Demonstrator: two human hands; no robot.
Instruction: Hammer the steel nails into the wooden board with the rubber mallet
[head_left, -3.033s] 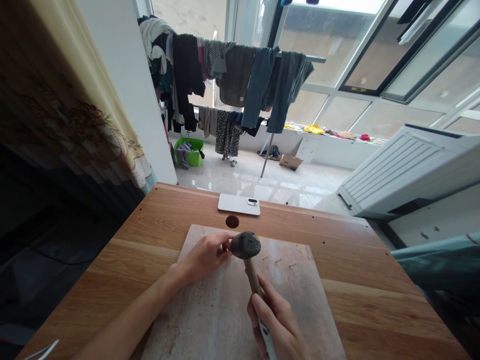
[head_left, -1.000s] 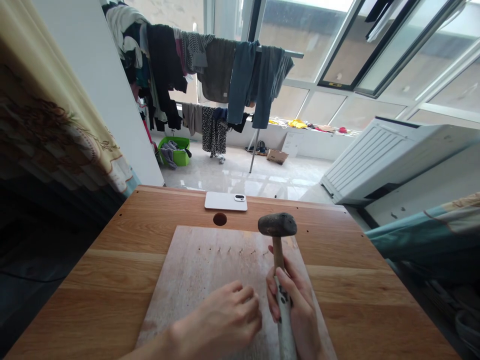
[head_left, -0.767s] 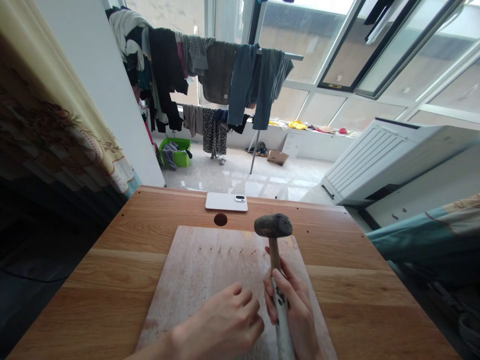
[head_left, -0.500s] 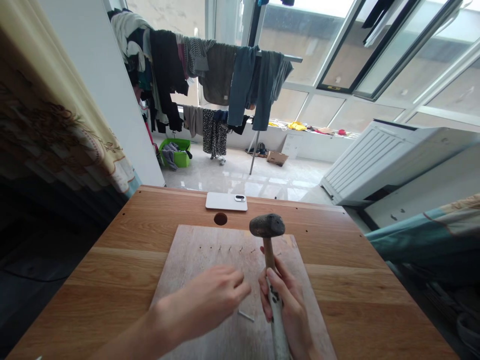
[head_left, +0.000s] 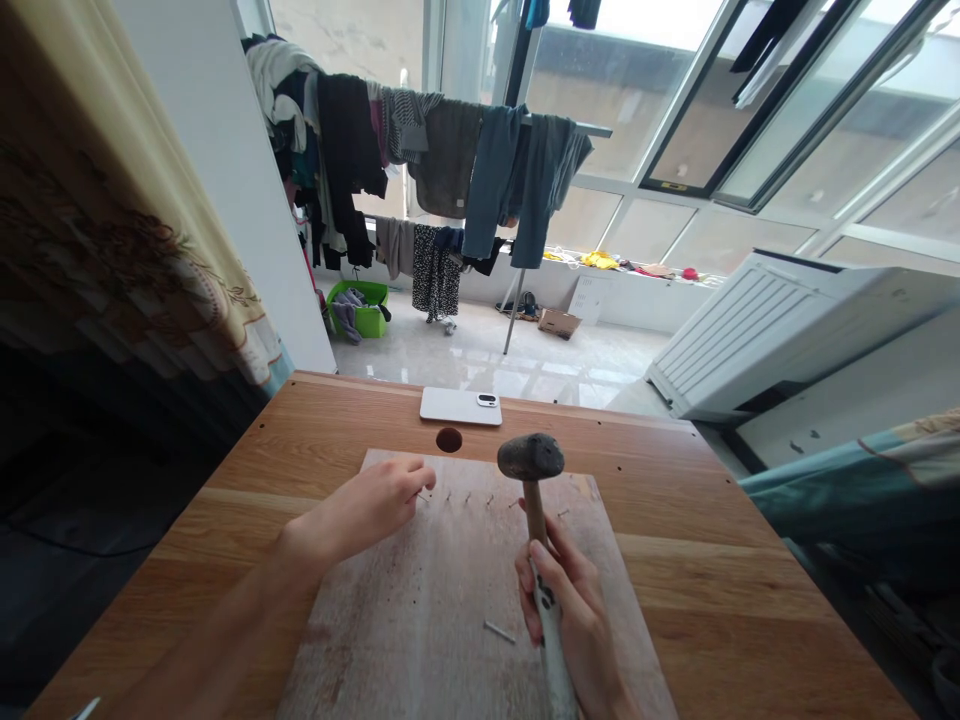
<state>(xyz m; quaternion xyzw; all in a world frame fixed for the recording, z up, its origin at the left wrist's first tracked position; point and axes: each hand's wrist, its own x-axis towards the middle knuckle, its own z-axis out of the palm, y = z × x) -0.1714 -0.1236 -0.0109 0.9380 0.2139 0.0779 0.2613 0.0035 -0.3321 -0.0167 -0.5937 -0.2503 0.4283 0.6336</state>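
My right hand (head_left: 566,600) is wrapped round the handle of a hammer (head_left: 531,457), its dark, worn head raised over the far right part of a wooden board (head_left: 450,590). Close to the board's far left corner, my left hand (head_left: 382,497) has its fingers pinched together on a thin nail (head_left: 424,497), partly hidden by the fingertips. Several nails stand in a row to the right of it, among them a slanted nail (head_left: 490,499). A loose metal pin (head_left: 499,632) lies on the board, left of the hammer handle.
The board rests on a wooden table (head_left: 720,560). Beyond it are a white phone (head_left: 459,406) and a round hole (head_left: 449,440) in the tabletop. Farther off stand a clothes rack with hanging laundry (head_left: 491,180), a green basket (head_left: 371,318) and a white appliance (head_left: 757,330).
My left hand has moved left and away from me, from the middle of the board to the row of nails. The hammer stays raised in my right hand. The view has shifted slightly.
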